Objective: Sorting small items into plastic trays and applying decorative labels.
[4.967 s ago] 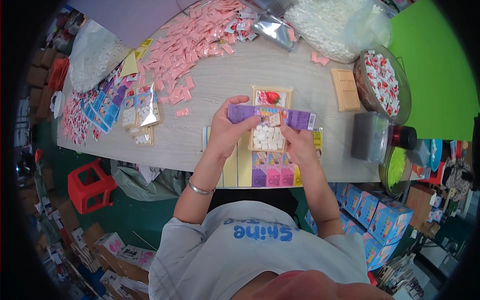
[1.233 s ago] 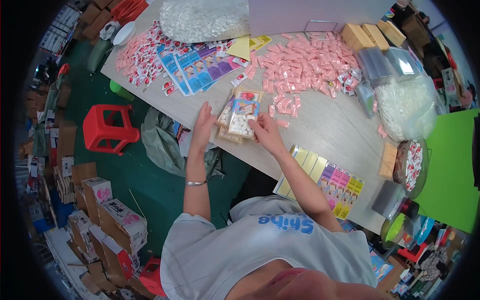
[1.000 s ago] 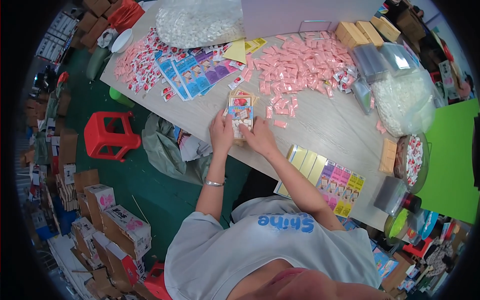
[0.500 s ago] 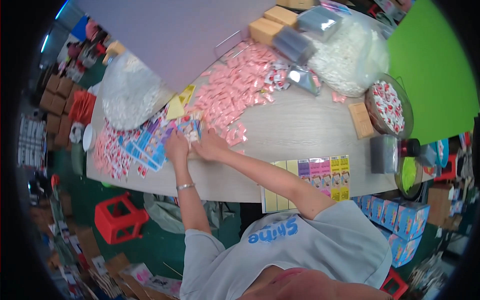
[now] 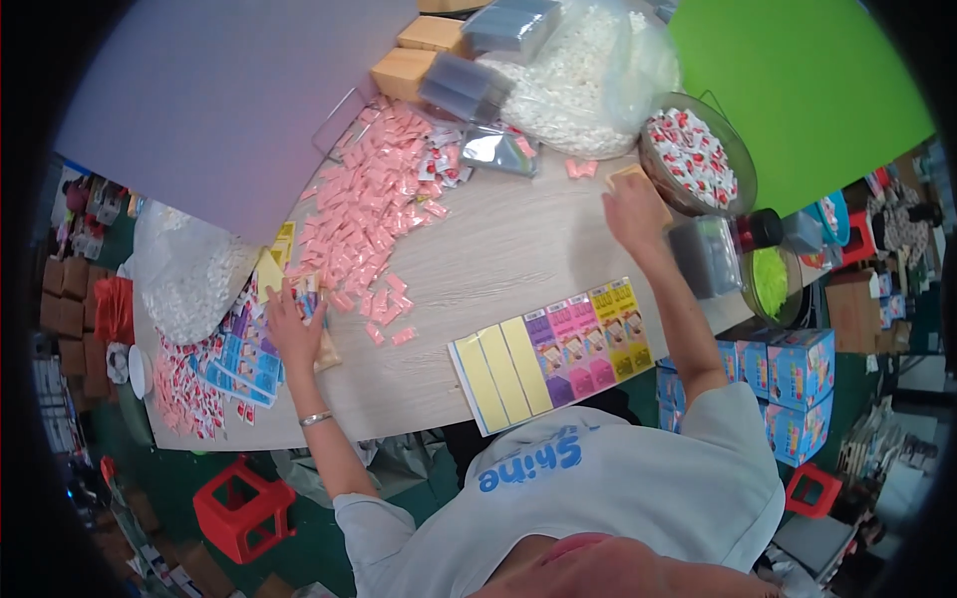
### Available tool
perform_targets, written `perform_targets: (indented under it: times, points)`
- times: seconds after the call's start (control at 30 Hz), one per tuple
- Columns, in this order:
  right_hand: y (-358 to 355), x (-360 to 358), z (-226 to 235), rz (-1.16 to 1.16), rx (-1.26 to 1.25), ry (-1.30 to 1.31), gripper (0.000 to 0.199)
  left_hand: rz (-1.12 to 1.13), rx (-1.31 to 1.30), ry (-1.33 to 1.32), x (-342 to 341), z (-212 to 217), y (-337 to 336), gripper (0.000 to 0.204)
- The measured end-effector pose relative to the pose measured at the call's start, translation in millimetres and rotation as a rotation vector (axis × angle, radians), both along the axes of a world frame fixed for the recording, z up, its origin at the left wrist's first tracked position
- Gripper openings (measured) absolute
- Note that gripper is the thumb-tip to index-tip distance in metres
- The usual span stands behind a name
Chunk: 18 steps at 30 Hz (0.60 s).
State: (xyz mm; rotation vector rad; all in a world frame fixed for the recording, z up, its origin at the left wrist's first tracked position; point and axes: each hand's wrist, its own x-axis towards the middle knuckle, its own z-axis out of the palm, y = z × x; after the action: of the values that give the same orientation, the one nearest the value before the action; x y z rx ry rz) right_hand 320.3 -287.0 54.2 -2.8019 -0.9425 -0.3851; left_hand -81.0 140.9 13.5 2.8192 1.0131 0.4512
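Observation:
On the left of the table, my left hand lies with its fingers apart over a pile of printed cards, and a tan edge shows beside it. Blue printed cards fan out to its left, with a yellow card just beyond its fingertips. Across the table to the right, my right hand has its fingers bent over a flat tan block; the hand hides much of the block. In front of me lies a sheet of yellow, purple and pink labels.
Pink wrapped packets are heaped at the middle left. A bowl of red-and-white packets stands past my right hand, by clear plastic boxes. Bags of white pieces sit at the back and left. A red stool stands below.
My right hand has left the cards beside my left hand and moved far right onto the tan block. My left hand stays at the cards, its fingers now spread. The view has shifted right.

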Motion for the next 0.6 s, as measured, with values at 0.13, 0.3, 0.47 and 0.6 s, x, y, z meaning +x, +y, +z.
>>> perform_targets:
  times: [0.13, 0.3, 0.47, 0.6]
  points:
    - [-41.3, 21.4, -20.8, -0.316, -0.238, 0.245, 0.026, -0.031, 0.163, -0.165, 60.5, 39.9, -80.4, 0.058]
    - [-53.9, 33.2, -42.3, -0.265, 0.039, 0.292, 0.021, -0.435, -0.293, 0.044, 85.5, 8.8, -277.2, 0.058]
    - [-55.2, 51.6, -47.7, -0.240, -0.129, 0.177, 0.020, -0.457, -0.155, 0.074, 75.9, -28.2, -317.4, 0.064]
    - [-57.4, 50.4, -39.8, -0.228, -0.088, 0.037, 0.019, -0.508, -0.150, 0.091, 64.8, -30.5, -307.0, 0.064]
